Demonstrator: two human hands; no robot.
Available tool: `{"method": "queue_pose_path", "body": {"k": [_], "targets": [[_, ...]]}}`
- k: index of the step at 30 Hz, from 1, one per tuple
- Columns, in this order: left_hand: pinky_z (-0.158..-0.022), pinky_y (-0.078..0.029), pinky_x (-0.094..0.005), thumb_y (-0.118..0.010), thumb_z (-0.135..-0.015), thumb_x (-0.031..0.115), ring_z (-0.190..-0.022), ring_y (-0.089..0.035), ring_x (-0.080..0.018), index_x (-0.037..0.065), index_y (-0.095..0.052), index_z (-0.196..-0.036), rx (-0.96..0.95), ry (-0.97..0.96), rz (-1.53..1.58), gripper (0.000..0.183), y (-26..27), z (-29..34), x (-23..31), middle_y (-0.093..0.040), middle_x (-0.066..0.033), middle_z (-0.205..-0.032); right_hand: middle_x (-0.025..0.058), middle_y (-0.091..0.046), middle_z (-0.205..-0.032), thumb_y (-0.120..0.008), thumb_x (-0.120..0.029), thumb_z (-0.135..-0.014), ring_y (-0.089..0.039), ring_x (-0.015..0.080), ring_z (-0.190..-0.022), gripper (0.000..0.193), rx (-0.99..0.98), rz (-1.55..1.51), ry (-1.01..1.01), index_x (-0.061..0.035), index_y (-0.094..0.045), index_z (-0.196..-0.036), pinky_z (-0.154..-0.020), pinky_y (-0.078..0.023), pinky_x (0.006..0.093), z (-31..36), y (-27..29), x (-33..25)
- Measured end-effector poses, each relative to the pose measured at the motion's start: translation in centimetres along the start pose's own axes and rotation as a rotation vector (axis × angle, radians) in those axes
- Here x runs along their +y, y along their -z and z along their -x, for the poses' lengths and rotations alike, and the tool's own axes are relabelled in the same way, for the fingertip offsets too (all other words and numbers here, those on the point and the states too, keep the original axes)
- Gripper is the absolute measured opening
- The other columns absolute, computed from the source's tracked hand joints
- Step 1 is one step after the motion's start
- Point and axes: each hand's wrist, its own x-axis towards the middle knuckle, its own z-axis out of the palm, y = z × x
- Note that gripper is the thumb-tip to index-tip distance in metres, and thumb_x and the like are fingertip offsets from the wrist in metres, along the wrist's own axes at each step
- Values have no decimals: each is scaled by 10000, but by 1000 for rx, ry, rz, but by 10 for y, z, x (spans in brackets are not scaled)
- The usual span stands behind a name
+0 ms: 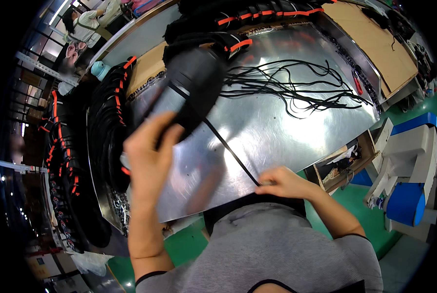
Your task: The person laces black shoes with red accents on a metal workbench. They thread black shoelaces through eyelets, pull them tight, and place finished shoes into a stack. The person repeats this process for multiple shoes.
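Black piece [201,80], blurred, upper centre-left of frame; left hand [152,141] grips its lower edge. Black cord [232,151] stretches straight to right hand [277,183], pinched, lower centre. Best: steady tension, clear of loose cords [296,84], upper right.

Broad flat silver metal tabletop [272,141]: smooth, glossy, bright reflections. Thin black cords [277,92]: matt, cloth-like. Rounded black piece [201,75]: smooth face, slight sheen, blurred. Tan rectangular board [370,44]: matt, paper-like. Grey short-sleeved shirt [277,244]: finely ribbed cloth.
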Motion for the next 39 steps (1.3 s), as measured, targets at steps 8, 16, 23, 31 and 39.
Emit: {"method": "queue_pose_path", "body": {"k": [8, 16, 23, 31, 39], "targets": [[-780, -527, -275, -755, -824, 20, -835, -682, -145, -18, -723, -1080, -367, 135, 28, 261, -29, 5, -15, -739, -93, -940, 19, -623, -796, -788, -180, -853, -579, 134, -731, 179, 207, -336, 81, -37, -744, -951, -666, -452, 290, 52, 19, -19], [-738, -537, -374, -705, -902, 185, -820, -708, -321, 41, -711, -1131, -704, 148, -126, 271, -66, 52, -4, -724, -181, -947, 24, -660, -766, -761, -167, -861, -585, 92, -704, 169, 605, -474, 88, -27, -759, -956, -664, -457, 251, -46, 15, -31], [-723, -527, -421, -652, -949, 276, -798, -685, -352, 24, -709, -1044, -674, 189, -159, 275, -84, 31, 21, -705, -171, -869, 48, -695, -772, -765, -163, -836, -613, 96, -708, 169, 608, -612, 140, -21, -759, -927, -667, -482, 265, -90, 21, -23], [-614, -519, -403, -731, -867, 243, -645, -670, -321, 56, -709, -850, -576, 145, -281, 189, -117, 35, 9, -681, -121, -708, 92, -670, -785, -680, -217, -926, -631, 196, -711, 300, 669, -416, 138, -8, -574, -1114, -684, -490, 323, -85, 29, -17], [-600, -495, -300, -743, -856, 139, -610, -653, -178, 4, -700, -872, -599, 208, -158, 142, -115, 30, 9, -678, -110, -698, 80, -719, -784, -582, -159, -987, -682, 213, -728, 155, 402, -304, -45, -16, -528, -1013, -678, -497, 326, -29, 13, -7]]}}
